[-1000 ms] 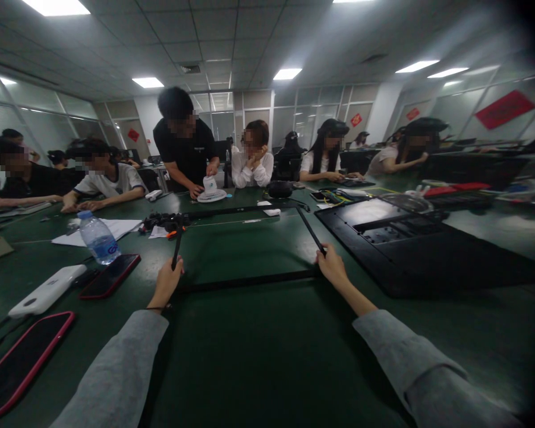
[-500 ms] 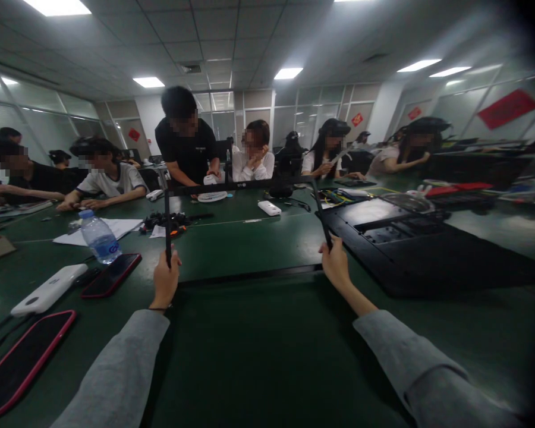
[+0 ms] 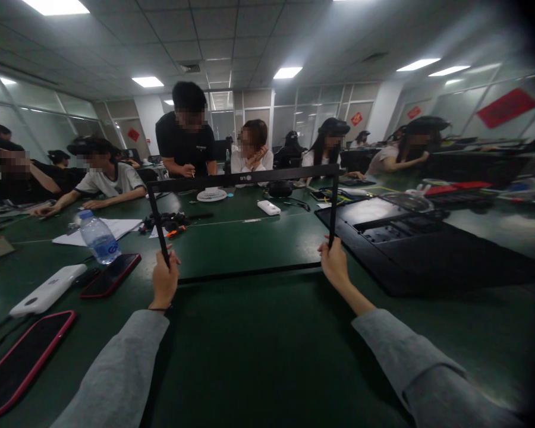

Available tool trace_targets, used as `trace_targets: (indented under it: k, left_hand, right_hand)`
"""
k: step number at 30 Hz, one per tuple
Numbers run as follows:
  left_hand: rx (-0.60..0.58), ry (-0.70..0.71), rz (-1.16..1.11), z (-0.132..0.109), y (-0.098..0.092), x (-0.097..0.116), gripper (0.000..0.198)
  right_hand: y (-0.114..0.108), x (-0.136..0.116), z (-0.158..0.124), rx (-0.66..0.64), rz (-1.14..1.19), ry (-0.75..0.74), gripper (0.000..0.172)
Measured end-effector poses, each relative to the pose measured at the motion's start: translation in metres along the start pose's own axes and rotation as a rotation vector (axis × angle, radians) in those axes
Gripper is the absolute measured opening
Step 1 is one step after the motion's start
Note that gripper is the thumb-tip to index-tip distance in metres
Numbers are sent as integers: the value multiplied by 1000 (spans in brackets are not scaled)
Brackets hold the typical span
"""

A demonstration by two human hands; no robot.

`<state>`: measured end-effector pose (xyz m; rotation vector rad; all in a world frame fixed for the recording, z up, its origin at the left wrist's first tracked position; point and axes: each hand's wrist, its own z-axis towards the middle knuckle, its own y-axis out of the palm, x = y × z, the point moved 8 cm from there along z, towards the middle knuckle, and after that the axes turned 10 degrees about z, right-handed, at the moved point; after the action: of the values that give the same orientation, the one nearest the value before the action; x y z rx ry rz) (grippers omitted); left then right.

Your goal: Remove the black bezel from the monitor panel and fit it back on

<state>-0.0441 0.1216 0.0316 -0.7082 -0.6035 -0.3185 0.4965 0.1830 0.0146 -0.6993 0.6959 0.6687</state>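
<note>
A thin black monitor bezel (image 3: 285, 174), an open rectangular frame with a small light logo on its far bar, is held up over the green table. Its near bar lies low between my wrists and the far bar is raised. My left hand (image 3: 164, 282) is closed around the left side bar close to the near corner. On the opposite side bar, my right hand (image 3: 336, 266) grips at about the same height, thumb on the inner side. Right of that hand lies a large black panel (image 3: 446, 255) with a recessed middle part.
At the left are a water bottle (image 3: 98, 238), two phones with red edges, one a dark phone (image 3: 111, 276), and a white power bank (image 3: 49, 290). Across the table (image 3: 258, 345) sit a small white fan (image 3: 211, 195), a white device (image 3: 268, 207), cables and several people.
The bezel's far bar has tipped up and toward me, so it looks wider and its logo shows more clearly. Both hands keep their grip. A person across the table has shifted their hands.
</note>
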Motion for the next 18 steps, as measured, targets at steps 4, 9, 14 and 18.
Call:
trace_targets:
  k: [4,9,14,18]
  left_hand:
    - [-58,-31,-3,1,5,-4,43]
    - [-234,-97,-35,3,25,-23,47]
    - [-350,-137,62,6,38,-39,42]
    - [-293,-110,44,6,31,-32,38]
  right_hand:
    - [9,10,-2,-90,-46,77,37]
    - [15,17,-4,-181,-197,129,38]
    - [17,28,-7,-234,-308,200,42]
    - [17,29,-7,-209,-285,179,43]
